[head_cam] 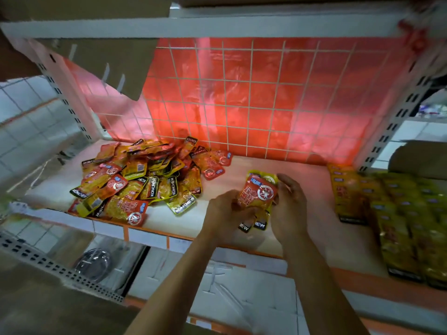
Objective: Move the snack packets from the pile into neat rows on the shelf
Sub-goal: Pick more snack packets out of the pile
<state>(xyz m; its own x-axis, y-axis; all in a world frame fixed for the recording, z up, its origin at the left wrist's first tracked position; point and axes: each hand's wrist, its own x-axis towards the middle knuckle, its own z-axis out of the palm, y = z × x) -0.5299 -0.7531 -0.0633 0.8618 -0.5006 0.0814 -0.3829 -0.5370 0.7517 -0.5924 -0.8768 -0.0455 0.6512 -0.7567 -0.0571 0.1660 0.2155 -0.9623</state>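
Note:
A loose pile of yellow and orange snack packets (142, 180) lies on the left half of the white shelf (312, 228). At the right end, snack packets stand in neat overlapping rows (396, 218). Between them, above the shelf's middle, both hands hold a small stack of packets (260, 197). My left hand (227, 209) grips the stack from its left and lower side. My right hand (291, 204) curls round its right edge, thumb on top. The stack's black lower ends hang below the fingers.
A white wire grid with red plastic sheeting (254, 100) closes the shelf's back. A white upper shelf (193, 27) runs overhead, with slotted uprights (396, 122) at both sides. Flat cardboard boxes (217, 286) lie on the level below.

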